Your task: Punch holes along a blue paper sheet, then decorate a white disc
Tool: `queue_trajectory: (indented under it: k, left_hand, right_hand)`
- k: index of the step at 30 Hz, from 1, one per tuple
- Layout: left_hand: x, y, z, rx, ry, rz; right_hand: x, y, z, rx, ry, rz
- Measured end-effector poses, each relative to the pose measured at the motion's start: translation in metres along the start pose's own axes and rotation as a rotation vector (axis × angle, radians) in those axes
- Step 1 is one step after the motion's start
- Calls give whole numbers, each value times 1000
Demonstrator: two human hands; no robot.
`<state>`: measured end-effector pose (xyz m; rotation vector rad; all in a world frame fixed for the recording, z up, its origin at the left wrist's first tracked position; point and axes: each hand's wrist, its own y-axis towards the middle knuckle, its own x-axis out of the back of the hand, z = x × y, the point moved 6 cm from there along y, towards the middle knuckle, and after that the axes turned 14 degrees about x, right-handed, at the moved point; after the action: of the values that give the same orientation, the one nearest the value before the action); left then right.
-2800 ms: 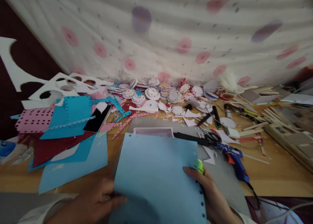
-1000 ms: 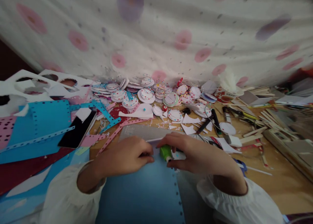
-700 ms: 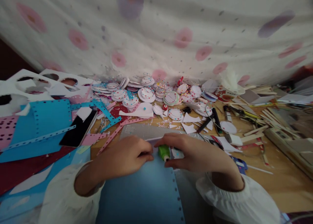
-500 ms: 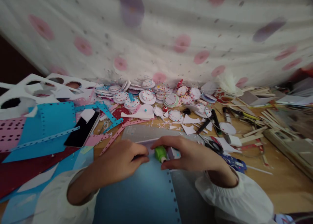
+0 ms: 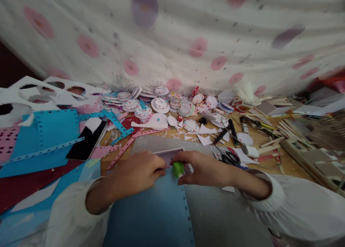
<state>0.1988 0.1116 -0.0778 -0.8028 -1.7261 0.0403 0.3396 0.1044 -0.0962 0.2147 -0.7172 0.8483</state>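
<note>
A light blue paper sheet (image 5: 151,211) with a row of punched holes down its right edge lies in front of me on a grey mat (image 5: 223,218). My left hand (image 5: 140,171) pinches the sheet's far edge. My right hand (image 5: 201,168) grips a small green hole punch (image 5: 178,169) set at that same edge, right beside my left fingers. A small pale box (image 5: 169,155) sits just behind both hands.
A black phone (image 5: 87,144) lies on blue and pink punched paper at the left. Several dotted white paper discs (image 5: 161,105) pile up at the back. Scissors (image 5: 229,157), wooden sticks (image 5: 288,128) and scraps lie at the right. A spotted curtain (image 5: 172,35) hangs behind.
The sheet was held up in both hands, then laid flat. Both hands went to its far edge with the green punch, which has since slid slightly left along that edge.
</note>
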Motion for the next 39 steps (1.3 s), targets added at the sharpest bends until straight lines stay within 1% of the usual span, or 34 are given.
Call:
queue_trajectory:
  k: [3,7,11,13,16,19,24,26,29,31,33,36,39]
  left_hand:
    - [-3,3,0,-50,-12,6]
    - [-5,4,2,-48,-6,-6]
    - [-7,4,2,-65,-8,-13]
    - [-8,5,2,-68,-8,-8]
    - [-7,5,0,-72,-5,-4]
    - [-5,4,-2,-72,8,0]
    - [-9,6,-4,-82,17,25]
    - [-12,7,-4,-84,13,42]
    - [-15,7,-5,-76,18,62]
    - [-12,6,-5,-76,24,38]
    - [-9,5,-4,-75,20,16]
    - [-9,6,-1,-59,11,30]
    - [-10,8,4,-64,-3,41]
  right_hand:
    - [-2,4,5,79,-38,11]
    - [-1,7,13,169,-114,-20]
    - [-8,6,13,219,-147,-30]
    - [-11,4,11,232,-150,-59]
    - [-14,3,9,240,-141,-103]
    - [-16,2,9,234,-132,-115]
    - [-17,0,7,174,-136,-123]
    - [-17,0,5,141,-134,-92]
    - [-17,-1,0,100,-48,2]
    - [-13,-4,-4,66,3,36]
    - [-5,-8,-9,29,6,22]
    - [11,-16,-12,10,33,-58]
    - [23,-20,-10,50,91,-136]
